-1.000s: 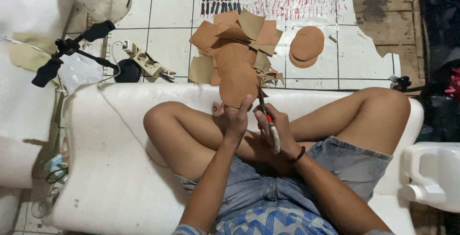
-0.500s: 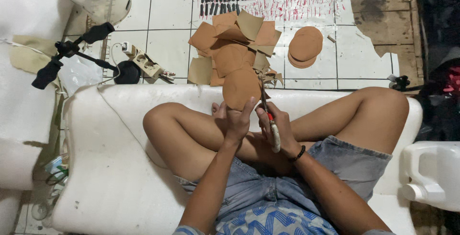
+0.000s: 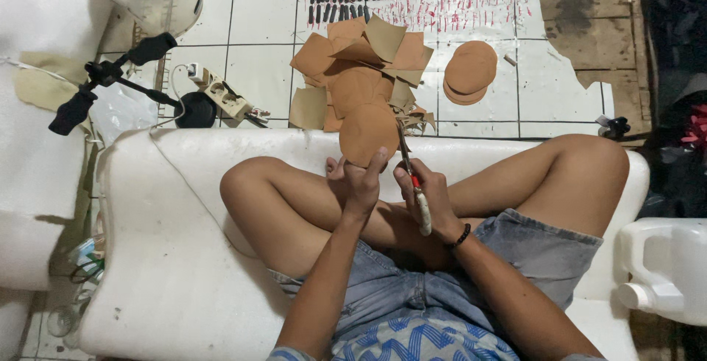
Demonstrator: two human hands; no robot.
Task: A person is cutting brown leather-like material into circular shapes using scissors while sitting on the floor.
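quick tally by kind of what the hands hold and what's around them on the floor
Brown disc in the left hand: 1
Scissors in the right hand: 1
Stack of brown round cutouts on the tiles: 1
Heap of brown offcuts: 1
White jug: 1
Power strip: 1
Total: 6

Rounded tan piece [image 3: 368, 134], scissors [image 3: 409, 172] alongside
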